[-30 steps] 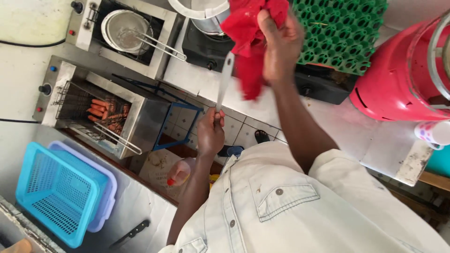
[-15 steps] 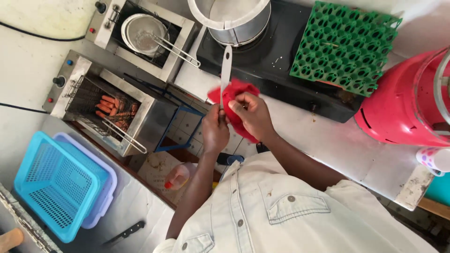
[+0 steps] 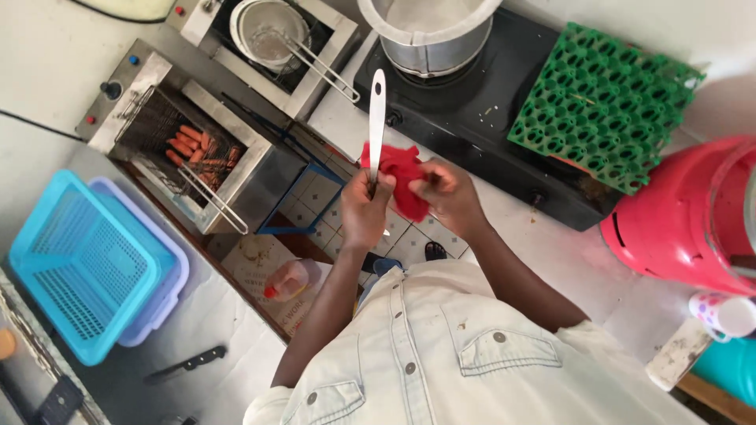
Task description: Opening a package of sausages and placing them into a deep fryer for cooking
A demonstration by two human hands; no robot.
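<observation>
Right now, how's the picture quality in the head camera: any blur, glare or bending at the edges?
Head view: even daylight, soft shadows. The left hand, the metal utensil it grips, the right hand and the red cloth are all sharp. Mild glare on the steel pot. Wide-angle lens bends the edges; the red gas cylinder is cropped and bowed at the right.

left hand [image 3: 364,211]: fist closed around a utensil handle, arm stretched forward
right hand [image 3: 447,193]: fingers pinched shut on cloth, just beside left

Left hand [image 3: 364,214] grips utensil [image 3: 377,118], right hand [image 3: 450,197] red cloth [image 3: 402,177]
</observation>
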